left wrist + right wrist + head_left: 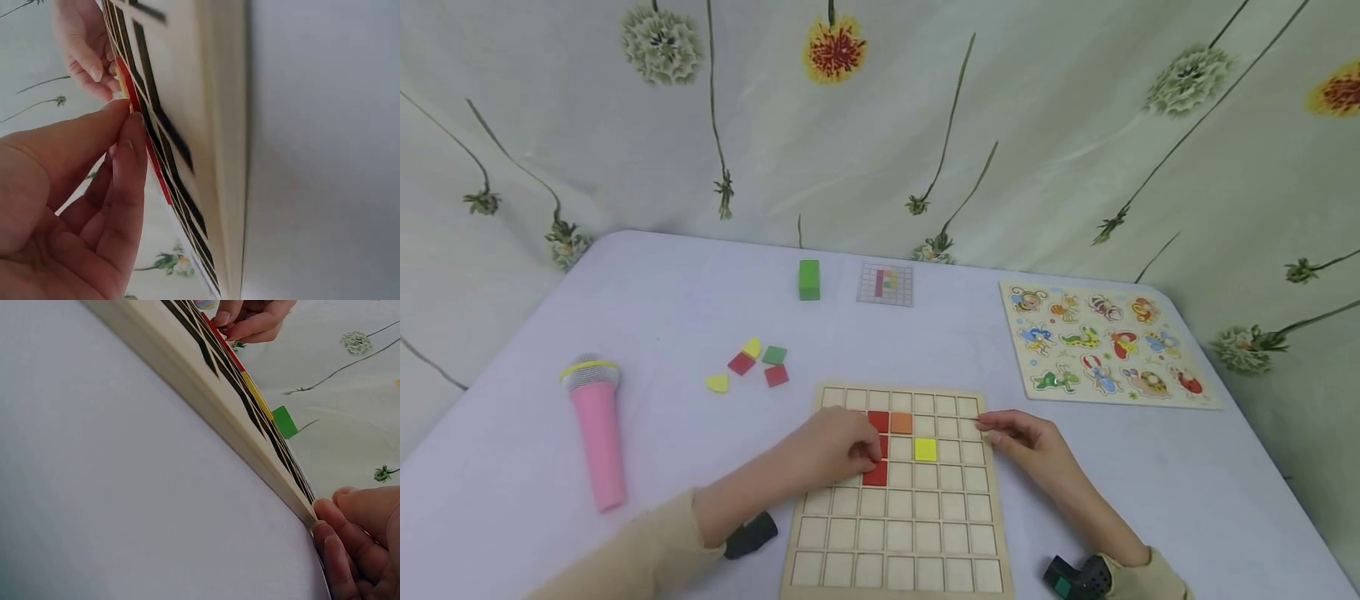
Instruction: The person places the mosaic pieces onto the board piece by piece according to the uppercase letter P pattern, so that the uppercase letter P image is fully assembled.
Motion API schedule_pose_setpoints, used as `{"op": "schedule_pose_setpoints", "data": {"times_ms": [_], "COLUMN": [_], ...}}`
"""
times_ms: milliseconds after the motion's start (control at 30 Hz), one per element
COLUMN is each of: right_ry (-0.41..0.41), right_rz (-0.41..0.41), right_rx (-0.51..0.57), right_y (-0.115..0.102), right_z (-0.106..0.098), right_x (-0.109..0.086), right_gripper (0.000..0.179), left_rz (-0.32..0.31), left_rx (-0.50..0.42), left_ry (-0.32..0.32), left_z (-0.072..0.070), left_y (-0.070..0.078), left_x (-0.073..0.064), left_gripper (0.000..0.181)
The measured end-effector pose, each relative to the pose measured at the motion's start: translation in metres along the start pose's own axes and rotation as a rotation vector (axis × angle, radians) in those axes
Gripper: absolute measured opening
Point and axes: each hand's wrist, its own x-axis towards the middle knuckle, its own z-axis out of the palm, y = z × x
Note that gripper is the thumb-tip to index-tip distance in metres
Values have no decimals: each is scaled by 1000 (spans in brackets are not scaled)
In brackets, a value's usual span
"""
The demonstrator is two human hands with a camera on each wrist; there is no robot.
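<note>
A wooden grid board (898,527) lies on the table in front of me. In its upper part sit red square tiles (875,474) in a column, an orange tile (901,423) beside the top one and a yellow tile (925,450) further right. My left hand (838,446) pinches a red tile at the middle of the column, its fingers partly hiding that tile. In the left wrist view the thumb and forefinger (128,119) meet at the red edge. My right hand (1033,446) grips the board's right edge with thumb and fingertips.
Loose red, green and yellow pieces (777,375) lie left of the board. Behind it are a green block (808,280) and a small pattern card (885,284). A pink microphone (601,442) lies at the left, an insect puzzle board (1108,346) at the right.
</note>
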Motion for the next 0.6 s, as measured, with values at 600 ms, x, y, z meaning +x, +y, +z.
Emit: {"op": "schedule_pose_setpoints", "data": {"times_ms": [600], "right_ry": [2], "right_rz": [36], "right_rx": [-2], "right_y": [0], "right_z": [0], "right_x": [1], "right_gripper": [22], "left_rz": [-499], "left_rx": [51], "left_ry": [94], "left_z": [-119], "left_y": [-121], "left_x": [-33], "left_gripper": [52]}}
